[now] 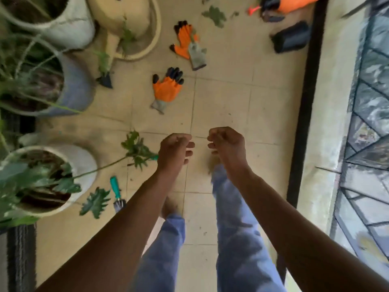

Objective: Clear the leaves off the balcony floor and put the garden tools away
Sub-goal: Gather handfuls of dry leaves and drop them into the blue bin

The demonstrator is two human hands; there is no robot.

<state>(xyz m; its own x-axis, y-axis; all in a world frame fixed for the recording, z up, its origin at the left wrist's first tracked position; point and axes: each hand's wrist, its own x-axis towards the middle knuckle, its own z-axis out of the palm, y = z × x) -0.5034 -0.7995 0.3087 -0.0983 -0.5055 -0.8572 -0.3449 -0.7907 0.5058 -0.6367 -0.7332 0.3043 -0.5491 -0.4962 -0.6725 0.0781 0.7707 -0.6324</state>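
My left hand (174, 149) and my right hand (228, 144) hang side by side over the tiled balcony floor (223, 98), fingers loosely curled, holding nothing. Two orange and black garden gloves lie ahead: one (167, 88) near the middle, another (186, 42) farther off on top of a grey glove. A teal-handled hand tool (116, 191) lies at my lower left. A small dark trowel (105, 81) leans by the pots. Green leaves lie on the floor far ahead (215, 15) and at the left (95, 202).
Several plant pots line the left side, among them a white one (82, 163) and a grey one (77, 87). A black brush (291, 37) and an orange sprayer (292, 3) sit at the far right. A dark threshold (303, 114) and metal grille (366, 123) bound the right.
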